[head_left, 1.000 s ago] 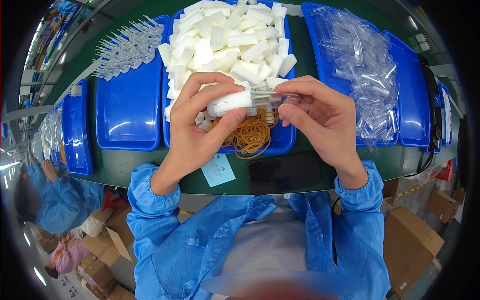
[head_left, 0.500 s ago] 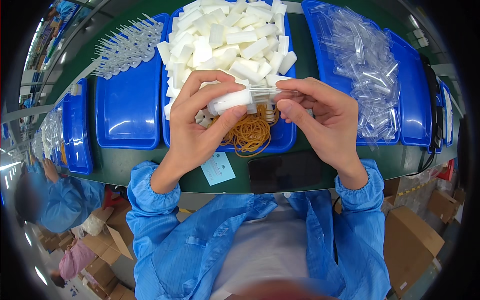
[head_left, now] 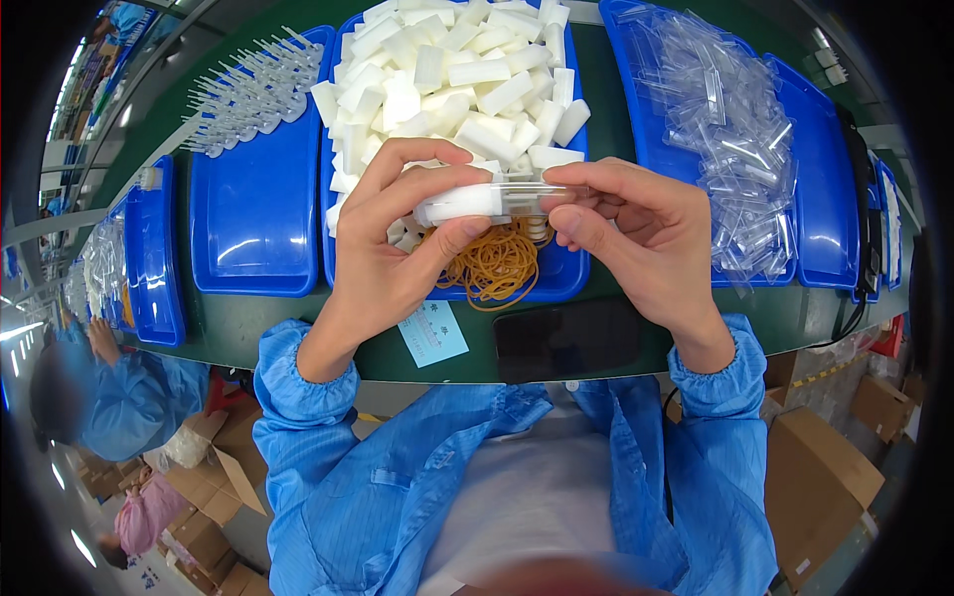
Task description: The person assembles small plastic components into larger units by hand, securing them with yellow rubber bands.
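Observation:
Over the middle tray, my left hand (head_left: 383, 233) pinches a white foam-like piece (head_left: 459, 204) lying sideways, with a clear rim at its left end. My right hand (head_left: 646, 228) holds a clear plastic sleeve or tube (head_left: 521, 197) between thumb and fingertips. The sleeve's left end meets the white piece; whether it overlaps it is hard to tell. Below the hands is a heap of tan rubber bands (head_left: 494, 266) at the front of the tray. White foam blocks (head_left: 477, 74) are piled behind.
The blue middle tray (head_left: 568, 268) stands between a left tray (head_left: 253, 238) with white stemmed parts (head_left: 248, 94) and a right one full of clear plastic sleeves (head_left: 735, 149). A dark phone-like slab (head_left: 566, 338) and a blue paper slip (head_left: 433, 334) lie near the table edge. Another person (head_left: 124, 387) works at far left.
The white piece has tipped a little closer to level, and the clear sleeve now lines up with it. Both hands have stayed in nearly the same place.

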A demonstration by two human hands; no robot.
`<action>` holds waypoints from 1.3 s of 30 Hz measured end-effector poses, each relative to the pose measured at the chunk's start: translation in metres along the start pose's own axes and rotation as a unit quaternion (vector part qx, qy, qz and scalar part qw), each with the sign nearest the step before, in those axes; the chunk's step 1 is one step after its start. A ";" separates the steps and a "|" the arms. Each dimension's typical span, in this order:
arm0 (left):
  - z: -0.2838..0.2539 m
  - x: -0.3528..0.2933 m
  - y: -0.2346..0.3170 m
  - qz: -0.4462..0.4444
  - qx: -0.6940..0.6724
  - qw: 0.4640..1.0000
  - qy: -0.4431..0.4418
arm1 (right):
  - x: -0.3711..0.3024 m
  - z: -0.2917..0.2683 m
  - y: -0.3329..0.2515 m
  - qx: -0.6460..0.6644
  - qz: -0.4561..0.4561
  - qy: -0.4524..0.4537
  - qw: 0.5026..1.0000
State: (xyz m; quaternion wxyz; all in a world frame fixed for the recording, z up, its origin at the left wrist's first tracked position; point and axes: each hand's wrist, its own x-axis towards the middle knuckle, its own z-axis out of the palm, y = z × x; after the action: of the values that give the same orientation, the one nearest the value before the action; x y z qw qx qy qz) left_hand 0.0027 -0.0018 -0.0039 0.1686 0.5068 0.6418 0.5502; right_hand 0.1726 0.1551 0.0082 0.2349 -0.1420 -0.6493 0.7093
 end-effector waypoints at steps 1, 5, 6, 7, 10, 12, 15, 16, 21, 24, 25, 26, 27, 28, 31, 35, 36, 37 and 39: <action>0.000 0.000 0.000 0.001 -0.006 1.000 0.002 | 0.001 -0.001 0.001 -0.042 -0.045 -0.007 0.998; -0.006 -0.002 0.001 -0.007 0.000 0.999 -0.041 | 0.000 -0.002 0.000 -0.151 -0.139 -0.016 0.979; -0.005 -0.002 0.001 -0.007 0.000 0.999 -0.041 | 0.000 -0.001 0.000 -0.151 -0.139 -0.016 0.979; -0.003 -0.001 0.000 -0.004 -0.003 1.000 -0.022 | 0.000 0.000 0.001 -0.142 -0.123 -0.006 0.982; -0.003 -0.001 0.002 -0.003 -0.002 1.000 -0.005 | 0.000 0.001 0.000 -0.107 -0.080 0.006 0.991; -0.003 -0.001 0.003 -0.004 0.002 1.000 -0.008 | 0.000 0.000 0.001 -0.080 -0.053 0.008 0.995; -0.003 -0.001 0.004 -0.002 -0.002 1.000 -0.012 | 0.000 -0.001 0.002 -0.042 -0.027 0.007 0.999; -0.003 -0.001 0.004 -0.011 -0.009 1.000 -0.016 | 0.000 -0.002 0.002 -0.015 -0.002 -0.002 1.000; -0.003 0.000 0.005 -0.011 -0.002 0.999 -0.035 | 0.000 -0.003 0.001 -0.027 0.003 -0.017 0.999; -0.003 0.000 0.005 -0.031 -0.017 0.999 -0.026 | 0.002 -0.004 -0.006 -0.216 -0.089 -0.035 0.972; -0.005 0.001 0.003 -0.007 0.008 0.999 -0.043 | 0.002 -0.005 -0.005 -0.253 -0.112 -0.033 0.960; -0.007 0.001 0.002 0.016 0.032 0.998 -0.059 | 0.001 -0.005 -0.004 -0.289 -0.134 -0.031 0.947; -0.008 0.001 0.003 0.016 0.032 0.998 -0.059 | 0.003 -0.006 -0.004 -0.289 -0.134 -0.031 0.947; -0.009 0.002 0.004 -0.033 -0.091 0.994 -0.053 | 0.005 -0.008 -0.004 -0.284 -0.164 -0.021 0.944; -0.014 0.005 0.005 -0.114 -0.266 0.956 -0.049 | 0.007 -0.016 -0.006 -0.270 -0.197 -0.010 0.943; -0.016 0.006 0.000 -0.141 -0.295 0.942 -0.073 | 0.005 -0.018 -0.009 -0.259 -0.181 -0.014 0.949; -0.017 0.006 0.000 -0.141 -0.292 0.942 -0.083 | 0.005 -0.018 -0.010 -0.262 -0.180 -0.017 0.948; -0.017 0.006 -0.001 -0.141 -0.292 0.943 -0.081 | 0.005 -0.017 -0.010 -0.262 -0.180 -0.018 0.948; -0.017 0.005 -0.002 -0.139 -0.280 0.942 -0.122 | 0.005 -0.015 -0.012 -0.264 -0.184 -0.031 0.946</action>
State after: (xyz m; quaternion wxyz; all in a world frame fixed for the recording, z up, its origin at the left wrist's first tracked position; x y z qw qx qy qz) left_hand -0.0138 -0.0066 0.0022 0.4551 0.4081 0.5005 0.6130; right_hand 0.1780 0.1711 0.0183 0.2954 -0.0549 -0.8352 0.4607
